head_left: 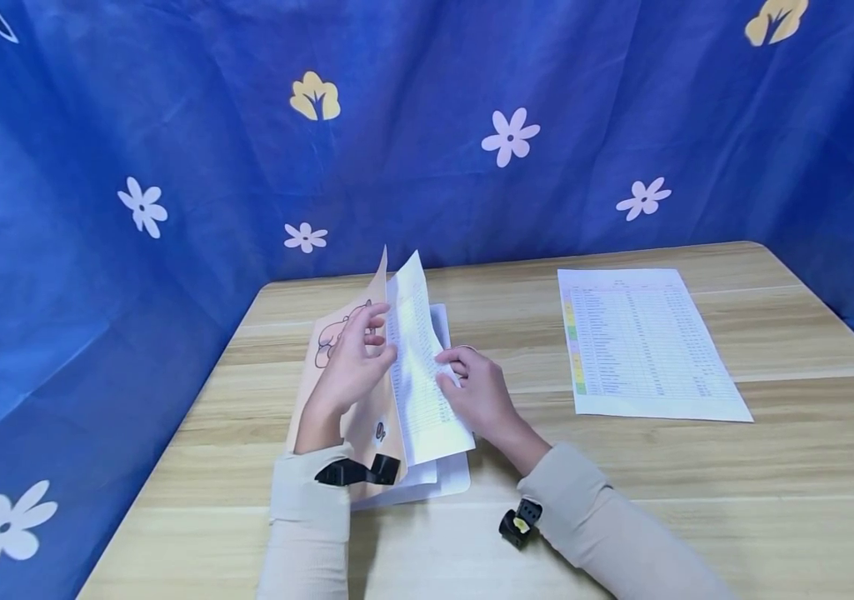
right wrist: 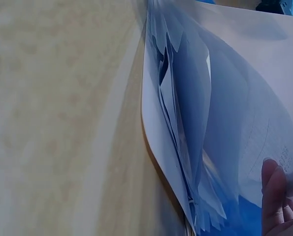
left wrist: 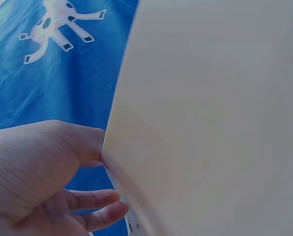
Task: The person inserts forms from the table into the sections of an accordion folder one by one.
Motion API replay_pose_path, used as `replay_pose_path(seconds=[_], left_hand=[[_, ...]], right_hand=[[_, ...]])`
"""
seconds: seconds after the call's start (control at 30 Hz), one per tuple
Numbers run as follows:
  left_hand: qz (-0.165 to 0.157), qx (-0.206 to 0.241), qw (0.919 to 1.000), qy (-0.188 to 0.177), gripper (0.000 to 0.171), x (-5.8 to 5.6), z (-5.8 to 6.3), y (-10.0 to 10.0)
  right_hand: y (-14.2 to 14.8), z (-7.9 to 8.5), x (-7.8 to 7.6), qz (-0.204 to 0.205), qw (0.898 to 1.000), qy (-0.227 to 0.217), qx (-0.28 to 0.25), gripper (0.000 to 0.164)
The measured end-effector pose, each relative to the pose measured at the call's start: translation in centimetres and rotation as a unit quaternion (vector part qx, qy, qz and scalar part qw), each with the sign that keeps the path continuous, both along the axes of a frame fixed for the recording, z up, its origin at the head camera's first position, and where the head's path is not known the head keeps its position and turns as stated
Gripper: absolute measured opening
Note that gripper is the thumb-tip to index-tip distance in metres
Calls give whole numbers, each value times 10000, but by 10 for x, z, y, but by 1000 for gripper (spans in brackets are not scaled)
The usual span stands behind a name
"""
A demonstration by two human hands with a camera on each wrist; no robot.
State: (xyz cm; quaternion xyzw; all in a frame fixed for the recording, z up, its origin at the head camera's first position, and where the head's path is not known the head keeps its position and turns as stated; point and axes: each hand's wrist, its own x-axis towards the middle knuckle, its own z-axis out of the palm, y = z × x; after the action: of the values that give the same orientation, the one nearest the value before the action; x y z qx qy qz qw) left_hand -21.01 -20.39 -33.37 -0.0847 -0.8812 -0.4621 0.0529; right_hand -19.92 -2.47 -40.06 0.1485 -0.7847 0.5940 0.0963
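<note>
A display book with a peach cover (head_left: 376, 408) bearing a cartoon drawing stands partly opened on the table. My left hand (head_left: 352, 367) holds the raised cover at its edge, the thumb and fingers around it; the cover's plain side (left wrist: 205, 118) fills most of the left wrist view. With bent fingers, my right hand (head_left: 482, 390) pinches the right edge of a printed page (head_left: 419, 367) inside the book. In the right wrist view, several clear pockets (right wrist: 225, 93) fan out from the book, and the right fingers (right wrist: 273, 189) press on one with print in it.
A separate printed sheet (head_left: 644, 346) with a coloured strip down its left side lies flat on the right of the wooden table (head_left: 516, 292). Blue cloth (head_left: 412, 150) with flowers hangs behind and on both sides.
</note>
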Motion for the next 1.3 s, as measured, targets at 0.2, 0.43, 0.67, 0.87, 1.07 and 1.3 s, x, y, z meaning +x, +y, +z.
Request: replay_pose_path(seconds=[0.2,0.43,0.67,0.87,1.07,1.3], left_hand=[[20,-23,10000,-1,57,1,0,0],[19,-71,10000,67,58,2,-2,0],[-27,-42,9999,111,59,2,-2,-1],[-39,14,9999,113,59,2,-1,0],[-50,-13,9999,157,59,2,-2,0],[-19,-62,9999,148,59,2,-2,1]], right_hand=[[-6,-2,0,13,9995,280,157,21],[-12,-1,-1,220,9991,221,275,21],[-18,1,-1,412,9981,53,446,23],[-22,3,1,479,9976,106,486,23],[-26,5,2,522,9973,86,504,22],[-31,4,4,556,9968,147,559,22]])
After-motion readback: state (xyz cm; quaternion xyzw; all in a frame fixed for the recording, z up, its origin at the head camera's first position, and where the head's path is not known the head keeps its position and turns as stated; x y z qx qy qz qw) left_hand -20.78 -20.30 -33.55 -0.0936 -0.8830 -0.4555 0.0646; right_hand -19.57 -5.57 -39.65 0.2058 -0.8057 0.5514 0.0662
